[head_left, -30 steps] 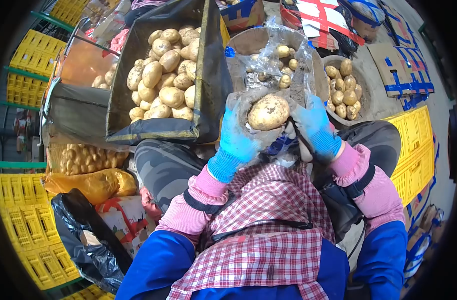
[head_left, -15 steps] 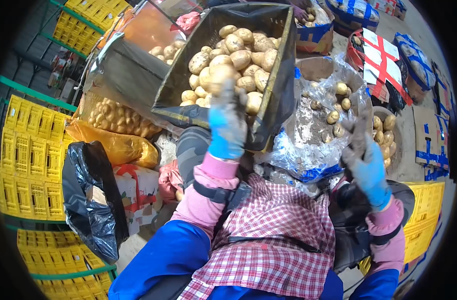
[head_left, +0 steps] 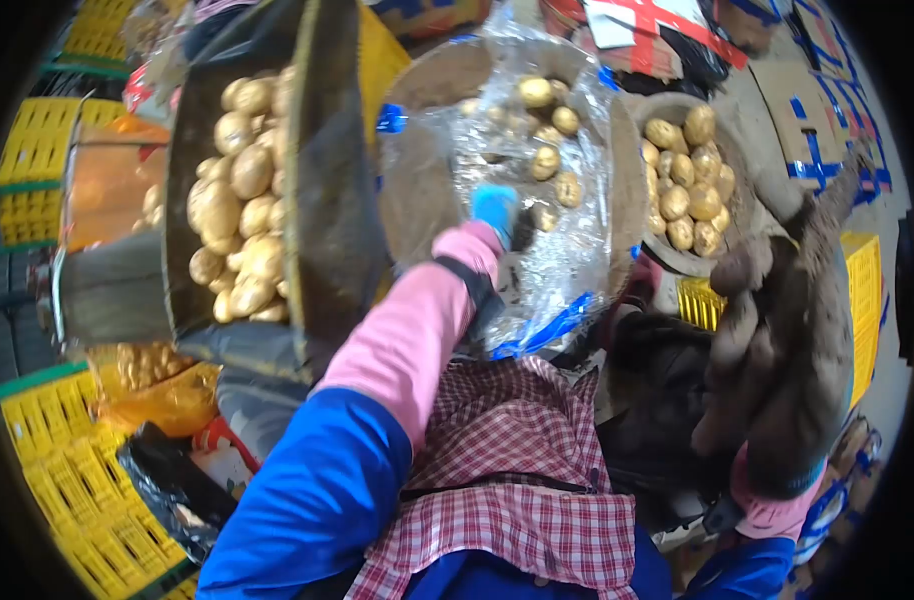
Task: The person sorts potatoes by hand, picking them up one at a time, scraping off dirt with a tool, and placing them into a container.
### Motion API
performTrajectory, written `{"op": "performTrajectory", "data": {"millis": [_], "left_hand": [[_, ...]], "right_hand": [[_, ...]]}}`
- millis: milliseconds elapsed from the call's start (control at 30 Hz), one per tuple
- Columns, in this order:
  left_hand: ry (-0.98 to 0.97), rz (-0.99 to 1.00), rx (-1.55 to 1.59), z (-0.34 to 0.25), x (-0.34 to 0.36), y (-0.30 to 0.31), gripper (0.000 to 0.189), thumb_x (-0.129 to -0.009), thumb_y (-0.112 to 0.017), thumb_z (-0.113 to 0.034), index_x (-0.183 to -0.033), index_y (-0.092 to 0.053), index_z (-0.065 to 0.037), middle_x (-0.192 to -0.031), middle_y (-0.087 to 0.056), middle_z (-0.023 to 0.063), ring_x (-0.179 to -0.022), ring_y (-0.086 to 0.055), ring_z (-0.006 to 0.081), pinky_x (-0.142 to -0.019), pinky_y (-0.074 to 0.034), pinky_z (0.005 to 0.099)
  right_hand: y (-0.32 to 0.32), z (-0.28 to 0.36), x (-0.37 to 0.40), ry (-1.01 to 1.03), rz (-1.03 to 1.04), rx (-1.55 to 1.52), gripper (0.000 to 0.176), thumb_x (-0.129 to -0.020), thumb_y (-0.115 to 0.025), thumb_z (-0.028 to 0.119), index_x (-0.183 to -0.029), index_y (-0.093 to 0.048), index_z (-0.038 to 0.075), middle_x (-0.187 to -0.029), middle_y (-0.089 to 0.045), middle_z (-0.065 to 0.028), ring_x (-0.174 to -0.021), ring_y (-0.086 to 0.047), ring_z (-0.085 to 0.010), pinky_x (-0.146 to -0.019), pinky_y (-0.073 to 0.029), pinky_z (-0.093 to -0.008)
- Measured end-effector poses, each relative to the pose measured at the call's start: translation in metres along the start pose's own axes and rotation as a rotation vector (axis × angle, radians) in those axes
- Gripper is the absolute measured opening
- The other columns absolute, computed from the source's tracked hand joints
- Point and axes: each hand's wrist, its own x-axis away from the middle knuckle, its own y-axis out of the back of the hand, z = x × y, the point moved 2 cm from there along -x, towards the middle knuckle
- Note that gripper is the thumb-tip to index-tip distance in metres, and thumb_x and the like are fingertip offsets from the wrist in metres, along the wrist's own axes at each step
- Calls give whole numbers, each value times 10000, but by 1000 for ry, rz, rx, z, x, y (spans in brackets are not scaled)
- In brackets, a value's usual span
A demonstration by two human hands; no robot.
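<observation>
1. The left hand in its bright blue glove [head_left: 496, 211] was above the black-lined crate with a potato half a second ago; now it reaches down into the round, film-lined carton [head_left: 625, 170]. Its fingers are dark and partly hidden, so how far its grip is open, and whether it holds anything, cannot be told.

2. The right hand in its mud-caked glove [head_left: 772, 340], formerly beside the carton, now looms large and blurred at the right. Its grip is open and holds nothing, the fingers loosely apart.

3. The view has swung, so the black-lined crate [head_left: 327, 180] now stands at the left. Its sheet looks dull and creased, and smooth, pale yellow oval potatoes [head_left: 250, 171] are heaped inside.

4. Inside the carton, glossy, crumpled clear film [head_left: 577, 262] catches the light, smeared with brown soil. Small, rounded, soil-flecked potatoes [head_left: 545, 162] lie scattered on it, some near the left hand. Shiny blue tape [head_left: 549, 333] crosses the near edge.

5. Just right of the carton, a round grey basin [head_left: 745, 185] holds closely packed, brownish-yellow oval potatoes [head_left: 704, 203].

6. The red-and-white checked cloth apron [head_left: 547, 528] lies in soft folds below the carton.
</observation>
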Motion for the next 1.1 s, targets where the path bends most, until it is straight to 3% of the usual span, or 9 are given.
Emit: {"op": "performTrajectory", "data": {"millis": [100, 233, 367, 433, 500, 633, 733, 833, 1100], "left_hand": [[718, -197, 269, 37, -54, 23, 217, -887, -541, -241, -941, -680, -83, -884, -677, 185, -760, -652, 324, -626, -518, 413], [521, 62, 299, 54, -95, -3, 246, -929, -513, -248, -1042, -639, -69, -983, -655, 172, -851, -642, 287, -676, -529, 382], [73, 192, 404, 88, -57, -88, 287, -970, -486, -254, -1143, -599, -54, -1083, -633, 158, -942, -631, 250, -727, -541, 351], [-55, -218, 854, 7, -27, 56, 347, -988, -440, -270, -1190, -568, -18, -1018, -672, 128, -944, -648, 269, -813, -527, 351], [736, -21, 2621, -34, -23, 114, 401, -1018, -405, -351, -1191, -556, -22, -1000, -669, 118, -930, -657, 251, -728, -548, 304], [602, 121, 2687, -68, 5, 212, 479, -993, -435, -481, -1155, -580, -54, -904, -657, 91, -655, -595, 169, -538, -520, 257], [463, -198, 2461, -87, 39, 297, 443, -993, -463, -445, -1228, -543, -79, -1037, -651, 89, -725, -619, 168, -550, -533, 256], [-75, -119, 2357, -86, 75, 362, 503, -1006, -444, -436, -1354, -437, -73, -1256, -565, 95, -1025, -618, 178, -776, -563, 303], [-221, -297, 1487, -49, 157, 400, 757, -952, -517, -515, -1487, -205, -79, -1348, -454, 125, -1241, -472, 229, -1051, -394, 362]], "right_hand": [[17, -18, 4, 26, -31, -92, 577, -1010, -412, 345, -1400, -314, -69, -993, -588, -129, -564, -524, -73, -441, -429, -145], [16, -15, 9, -200, -312, 56, 570, -983, -442, 289, -1379, -281, -87, -970, -577, -188, -538, -628, -177, -344, -533, -272], [11, -7, 0, -194, -88, 82, 519, -976, -449, 278, -1328, -332, -85, -995, -579, -210, -602, -655, -188, -373, -549, -271], [9, 0, -4, -576, -98, -120, 456, -972, -463, 274, -1257, -410, -78, -1017, -587, -210, -640, -647, -165, -380, -531, -229], [5, -12, 0, -207, 50, 27, 425, -979, -456, 266, -1226, -454, -79, -1012, -600, -184, -645, -622, -124, -468, -540, -233], [1, -17, -10, -207, 198, 143, 411, -959, -537, 268, -1258, -478, -8, -966, -602, -68, -572, -545, -71, -450, -414, -173], [-4, -60, -24, -179, 202, -83, 380, -960, -563, 238, -1283, -485, 54, -899, -588, -18, -556, -521, -53, -455, -425, -182], [-24, -78, -24, -156, 268, -144, 342, -969, -564, 229, -1273, -501, 87, -876, -591, -8, -552, -517, -43, -458, -427, -178], [-64, -74, 18, -156, 541, -148, 431, -933, -630, 295, -1265, -508, 49, -906, -633, -32, -646, -561, -58, -481, -491, -191]]}}
